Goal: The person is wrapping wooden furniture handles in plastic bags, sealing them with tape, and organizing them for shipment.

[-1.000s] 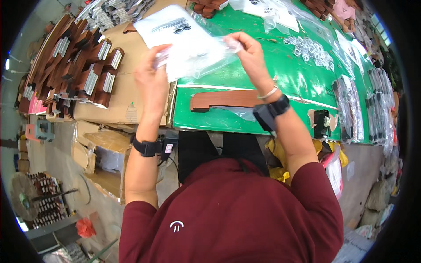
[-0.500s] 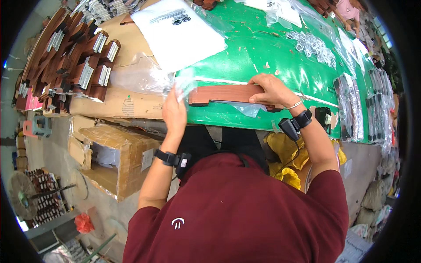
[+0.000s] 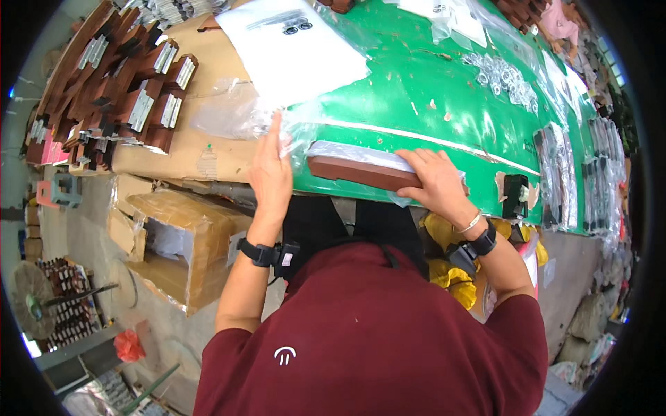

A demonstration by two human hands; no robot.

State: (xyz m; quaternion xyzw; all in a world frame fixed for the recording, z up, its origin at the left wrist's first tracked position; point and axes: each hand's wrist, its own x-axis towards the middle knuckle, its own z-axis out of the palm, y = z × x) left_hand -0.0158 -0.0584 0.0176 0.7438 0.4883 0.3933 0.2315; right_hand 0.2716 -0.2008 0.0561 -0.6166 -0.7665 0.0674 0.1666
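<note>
A reddish-brown wooden piece [image 3: 361, 173] lies along the near edge of the green tabletop, its pale grey long face turned up. My right hand [image 3: 437, 182] is closed around its right end, thumb on the near side and fingers over the top. Past its left end, my left hand [image 3: 272, 170] is at a crumpled clear plastic bag [image 3: 302, 128]. Its index finger points away from me, and the other fingers appear to pinch the film, though they are partly hidden. More of the clear film spreads left over the cardboard.
Stacked brown wooden pieces [image 3: 139, 104] stand at the left on cardboard [image 3: 222, 149]. A white sheet stack [image 3: 298, 62], clear rings [image 3: 503, 80] and wrapped bundles [image 3: 555, 173] lie farther out. A black device [image 3: 515, 196] sits at the right edge. An open carton [image 3: 201, 243] stands below.
The wooden piece has rolled from its broad brown face onto a side, showing the grey face, and shifted slightly toward me. My right hand moved nearer; the left stays by the bag.
</note>
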